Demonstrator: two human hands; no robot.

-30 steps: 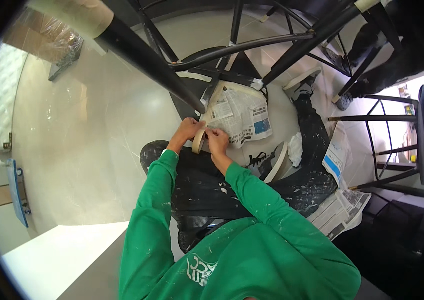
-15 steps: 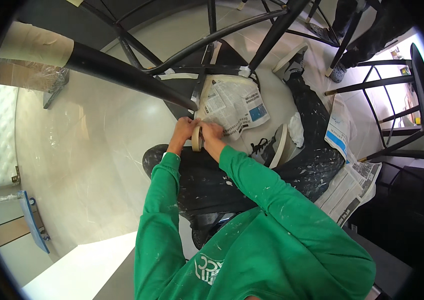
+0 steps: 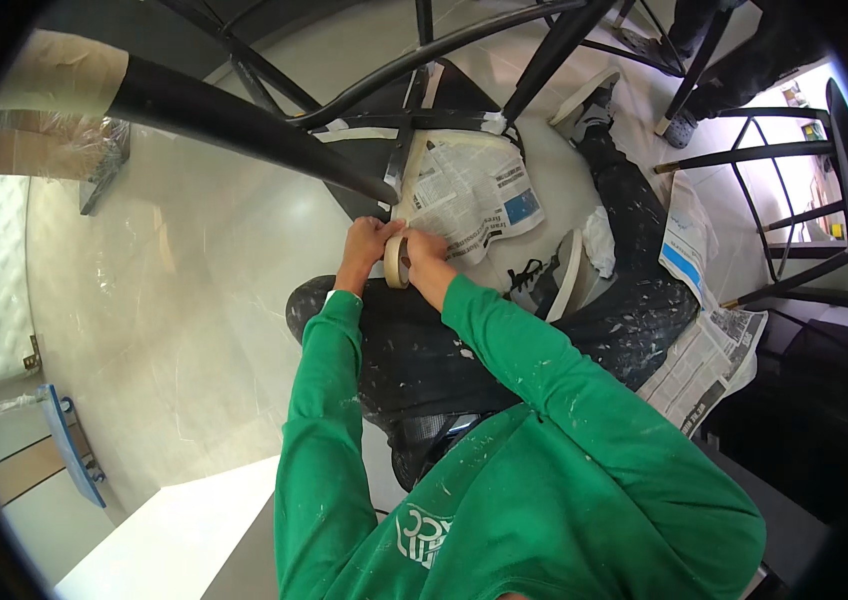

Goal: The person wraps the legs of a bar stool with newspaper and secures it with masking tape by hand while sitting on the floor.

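My right hand (image 3: 426, 256) is closed round a roll of tan masking tape (image 3: 396, 264), which stands on edge between my two hands. Right beside it, my left hand (image 3: 366, 246) has its fingers closed at the near edge of a dark seat of an upturned stool; whatever they pinch is hidden. A sheet of newspaper (image 3: 479, 195) covers part of that seat, with pale tape along its border. Just above my left hand, a black metal leg (image 3: 264, 135) of the stool frame ends near the seat. My legs in black paint-specked trousers (image 3: 424, 350) lie below the hands.
More newspaper (image 3: 709, 365) lies to my right. Black stools (image 3: 794, 150) stand at the right, and black legs cross the top. Another person's shoe (image 3: 682, 130) shows at upper right. A blue wheeled board (image 3: 72, 445) leans at the far left.
The view has shifted slightly. The tape roll has turned a little, showing more of its side. Both hands stay close together at the seat edge.
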